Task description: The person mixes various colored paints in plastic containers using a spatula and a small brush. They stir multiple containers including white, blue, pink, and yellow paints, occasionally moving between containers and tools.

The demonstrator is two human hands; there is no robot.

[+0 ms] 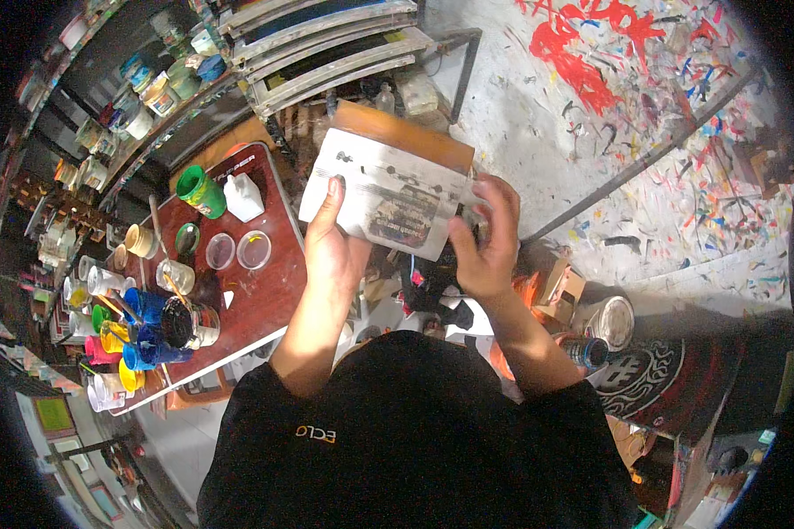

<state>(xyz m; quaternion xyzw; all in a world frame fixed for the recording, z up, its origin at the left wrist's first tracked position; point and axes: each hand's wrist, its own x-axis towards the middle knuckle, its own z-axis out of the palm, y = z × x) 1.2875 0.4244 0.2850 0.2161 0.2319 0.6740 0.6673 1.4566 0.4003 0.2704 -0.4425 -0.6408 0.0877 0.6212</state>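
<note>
I hold a white rectangular sheet or flat box [362, 207] out in front of my chest, slightly tilted. Its face carries dark, smudged print, and a brown strip runs along its far edge; I cannot tell if it is a box or a pad. My left hand [337, 247] grips the near left side, thumb lying on the white face and fingers hidden underneath. At the right edge my right hand [490, 242] is curled, its thumb near the lower right corner and its fingers around the side.
To the left, a red-brown table [265, 304] bears a green tub [201, 192], a white bottle [243, 197], clear round lids [254, 250] and several paint containers [146, 309]. Screen frames [335, 70] are racked beyond. A metal bar [635, 167] crosses the paint-splattered surface at right.
</note>
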